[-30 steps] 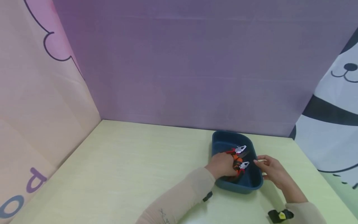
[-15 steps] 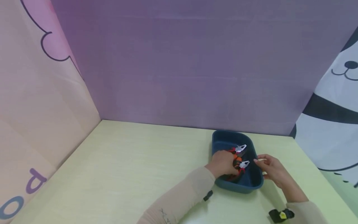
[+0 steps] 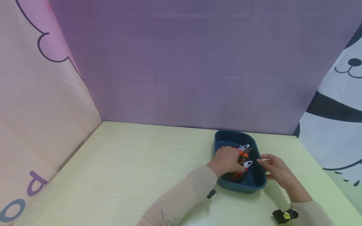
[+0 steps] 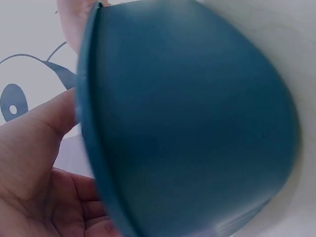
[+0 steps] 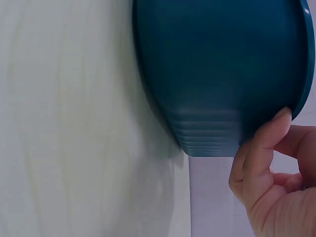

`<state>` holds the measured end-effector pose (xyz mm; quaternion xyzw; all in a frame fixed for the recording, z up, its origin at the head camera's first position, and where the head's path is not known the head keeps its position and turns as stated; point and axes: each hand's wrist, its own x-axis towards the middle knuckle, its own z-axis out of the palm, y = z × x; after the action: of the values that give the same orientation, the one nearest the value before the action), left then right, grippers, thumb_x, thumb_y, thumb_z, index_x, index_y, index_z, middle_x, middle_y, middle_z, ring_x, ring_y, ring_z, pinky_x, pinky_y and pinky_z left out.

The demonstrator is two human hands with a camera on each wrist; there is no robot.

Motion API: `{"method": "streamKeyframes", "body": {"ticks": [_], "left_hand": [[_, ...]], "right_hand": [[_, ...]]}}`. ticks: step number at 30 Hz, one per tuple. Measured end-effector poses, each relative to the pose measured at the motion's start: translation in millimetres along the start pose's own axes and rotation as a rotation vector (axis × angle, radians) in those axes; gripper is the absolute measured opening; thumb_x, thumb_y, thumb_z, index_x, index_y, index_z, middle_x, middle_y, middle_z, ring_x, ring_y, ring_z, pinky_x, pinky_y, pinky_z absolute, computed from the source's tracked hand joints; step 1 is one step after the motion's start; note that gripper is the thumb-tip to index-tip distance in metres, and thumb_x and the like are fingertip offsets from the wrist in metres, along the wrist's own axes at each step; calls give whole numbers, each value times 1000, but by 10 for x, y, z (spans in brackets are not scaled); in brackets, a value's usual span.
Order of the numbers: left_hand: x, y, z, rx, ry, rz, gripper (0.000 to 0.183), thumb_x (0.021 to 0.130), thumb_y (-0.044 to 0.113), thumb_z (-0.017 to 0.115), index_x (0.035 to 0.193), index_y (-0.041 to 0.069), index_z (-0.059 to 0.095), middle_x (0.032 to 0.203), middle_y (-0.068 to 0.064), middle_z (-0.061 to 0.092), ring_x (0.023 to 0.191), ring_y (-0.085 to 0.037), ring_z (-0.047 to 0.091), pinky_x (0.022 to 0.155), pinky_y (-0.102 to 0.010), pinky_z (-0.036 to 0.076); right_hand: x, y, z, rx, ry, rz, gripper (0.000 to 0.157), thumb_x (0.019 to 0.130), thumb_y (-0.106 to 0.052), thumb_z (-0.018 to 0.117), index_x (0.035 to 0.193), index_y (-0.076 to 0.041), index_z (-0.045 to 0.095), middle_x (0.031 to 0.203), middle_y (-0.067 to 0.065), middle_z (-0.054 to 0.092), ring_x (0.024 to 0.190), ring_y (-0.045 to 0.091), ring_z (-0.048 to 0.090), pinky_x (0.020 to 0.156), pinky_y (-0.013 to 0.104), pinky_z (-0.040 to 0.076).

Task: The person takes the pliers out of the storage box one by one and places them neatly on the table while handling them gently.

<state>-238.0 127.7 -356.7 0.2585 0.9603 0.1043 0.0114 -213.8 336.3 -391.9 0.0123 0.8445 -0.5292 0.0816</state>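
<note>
A dark blue plastic bin (image 3: 241, 188) stands near the table's back edge, with several pliers inside. One pair of pliers (image 3: 248, 164) shows a silver head and red grips. Beyond it are orange-and-black handles (image 3: 244, 155) and another silver pliers head (image 3: 244, 147). My left hand (image 3: 227, 160) reaches over the bin's left side, its thumb close by the nearer pliers; I cannot tell whether it grips any. In the left wrist view the bin wall (image 4: 197, 113) hides the fingertips. My right hand (image 3: 275, 171) pinches the bin's right rim, fingertips (image 5: 282, 118) at the wall.
The pale yellow table (image 3: 127, 169) extends far to the left of the bin. A purple backdrop (image 3: 183, 69) rises right behind the bin. Printed side panels flank the table, with a panda (image 3: 339, 131) on the right one.
My left hand has shifted slightly away from me inside the bin. The orange-and-black handles beside it have moved a little right and back. The right hand stays at the rim.
</note>
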Motion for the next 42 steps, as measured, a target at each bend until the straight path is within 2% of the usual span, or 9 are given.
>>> {"method": "streamKeyframes", "body": {"ticks": [7, 15, 18, 25, 31, 42], "left_hand": [[-51, -31, -118, -30, -15, -17, 39, 72, 54, 74, 67, 19, 58, 61, 10, 54, 60, -7, 49, 54, -20, 36], [-78, -99, -203, -59, -25, -27, 38, 71, 51, 76, 73, 17, 58, 64, 9, 55, 64, -8, 49, 57, -20, 36], [-98, -134, -225, -35, -25, -27, 39, 70, 51, 77, 72, 17, 58, 63, 10, 54, 63, -8, 48, 57, -20, 36], [-156, -255, -282, -21, -23, -54, 42, 68, 53, 77, 67, 17, 56, 63, 9, 52, 61, -8, 47, 52, -22, 36], [-219, -384, -336, -28, -33, -90, 43, 69, 53, 77, 69, 15, 57, 64, 7, 52, 63, -9, 48, 57, -23, 38], [-330, -639, -373, -165, -63, -176, 40, 70, 46, 79, 78, 13, 60, 66, 6, 52, 60, -10, 43, 54, -23, 36]], "right_hand": [[4, 8, 8, -11, 11, 1, 42, 98, -21, 50, 122, 12, 36, 79, -5, 60, 67, 8, 58, 58, 33, 53], [4, -1, 19, -21, 14, 7, 43, 98, -22, 50, 123, 12, 36, 79, -3, 59, 67, 8, 58, 58, 33, 53], [11, -8, 31, -15, 12, 6, 43, 98, -22, 50, 122, 11, 36, 79, -3, 59, 67, 8, 58, 57, 33, 52], [43, -14, 53, 5, 10, -5, 41, 98, -20, 51, 121, 11, 36, 78, -5, 58, 66, 8, 58, 56, 33, 52], [39, -2, 72, -4, 19, 0, 43, 98, -20, 51, 122, 12, 36, 79, -3, 59, 67, 8, 58, 57, 33, 52], [7, 17, 48, -16, 15, 9, 41, 98, -20, 51, 120, 12, 37, 80, -2, 59, 68, 9, 58, 57, 33, 52]]}}
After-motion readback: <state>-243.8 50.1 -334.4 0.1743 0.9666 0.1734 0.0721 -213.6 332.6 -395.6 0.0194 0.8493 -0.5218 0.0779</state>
